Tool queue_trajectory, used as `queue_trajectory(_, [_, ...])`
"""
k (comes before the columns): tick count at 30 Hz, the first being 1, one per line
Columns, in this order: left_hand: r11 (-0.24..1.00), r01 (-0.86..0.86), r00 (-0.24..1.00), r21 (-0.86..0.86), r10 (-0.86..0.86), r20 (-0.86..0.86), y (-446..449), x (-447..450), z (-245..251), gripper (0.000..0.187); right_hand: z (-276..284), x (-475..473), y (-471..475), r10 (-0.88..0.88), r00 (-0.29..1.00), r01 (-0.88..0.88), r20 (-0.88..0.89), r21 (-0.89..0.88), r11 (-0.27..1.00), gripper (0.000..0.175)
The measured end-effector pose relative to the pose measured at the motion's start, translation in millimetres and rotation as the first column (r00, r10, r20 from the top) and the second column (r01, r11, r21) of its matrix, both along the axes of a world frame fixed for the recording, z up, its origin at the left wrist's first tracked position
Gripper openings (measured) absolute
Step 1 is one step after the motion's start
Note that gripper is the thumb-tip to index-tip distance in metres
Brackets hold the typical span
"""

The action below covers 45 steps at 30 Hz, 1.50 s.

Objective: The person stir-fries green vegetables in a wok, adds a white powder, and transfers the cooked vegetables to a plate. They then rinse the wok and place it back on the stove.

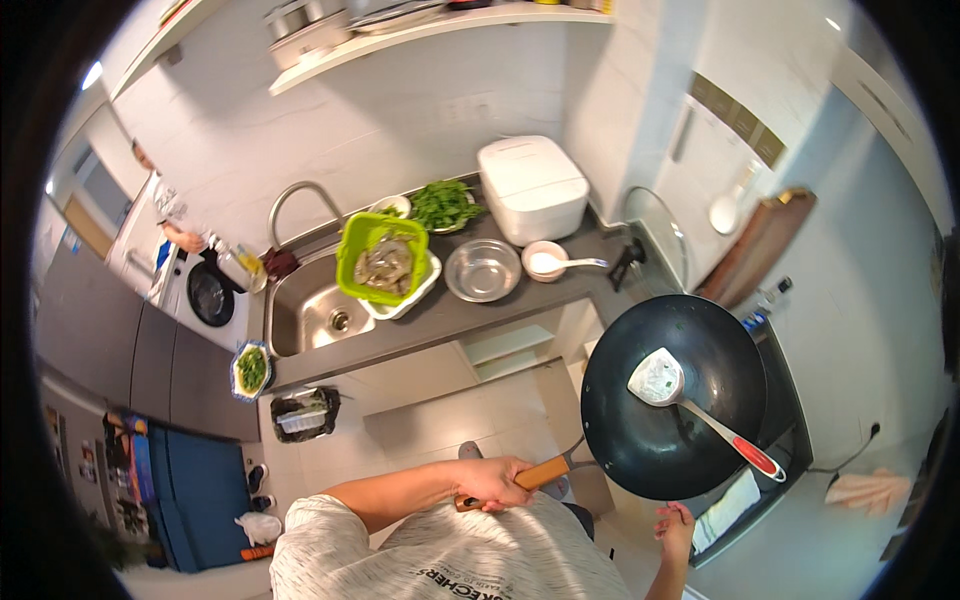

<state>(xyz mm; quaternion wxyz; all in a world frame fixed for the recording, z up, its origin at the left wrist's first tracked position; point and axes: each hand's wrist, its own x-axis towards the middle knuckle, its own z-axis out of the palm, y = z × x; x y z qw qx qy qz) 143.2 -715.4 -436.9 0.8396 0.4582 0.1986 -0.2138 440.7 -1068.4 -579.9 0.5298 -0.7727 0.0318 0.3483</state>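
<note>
My left hand [495, 484] grips the wooden handle [544, 474] of a large black wok [637, 457]. Inside the wok lies a metal spatula [656, 379], its red-gripped handle resting across the rim on the right. Just below the wok's near rim is my right hand [675, 521], fingers partly curled and holding nothing. A folded white cloth [727, 514] lies beside that hand on the dark counter. Small green bits cling to the wok's inner surface.
The counter holds a green basket of shrimp [382, 259], a metal bowl [482, 271], leafy greens [444, 204] and a small bowl with a white spoon [545, 262]. A sink [307, 307] is at left. A glass lid [656, 232] leans beyond the wok. Another person [169, 199] stands far left.
</note>
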Motion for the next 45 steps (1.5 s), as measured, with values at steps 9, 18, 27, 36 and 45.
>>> queue_trajectory(9, [0.979, -0.2, 0.979, 0.038, 0.199, 0.041, 70, -128, 7, 0.015, 13, -44, 152, 0.319, 0.947, -0.321, -0.032, -0.112, 0.941, 0.019])
queue_trajectory(18, [0.882, -0.471, 0.882, 0.019, 0.471, 0.026, 95, -219, 18, 0.015, 6, -78, 288, 0.606, 0.79, -0.612, -0.095, -0.049, 0.79, 0.02])
queue_trajectory(27, [0.672, -0.727, 0.67, 0.144, 0.739, -0.071, 55, -238, 47, 0.017, 4, -82, 448, 0.924, 0.382, -0.919, 0.0, -0.099, 0.381, 0.028])
queue_trajectory(36, [0.406, -0.913, 0.397, 0.041, 0.907, -0.143, 28, -305, 43, 0.018, 33, -188, 563, 0.995, 0.09, -0.996, 0.051, 0.004, 0.09, 0.016])
queue_trajectory(45, [0.34, -0.939, 0.323, 0.052, 0.924, -0.206, 48, -462, 27, 0.018, 75, -346, 639, 0.908, -0.157, -0.979, 0.388, -0.182, -0.092, 0.02])
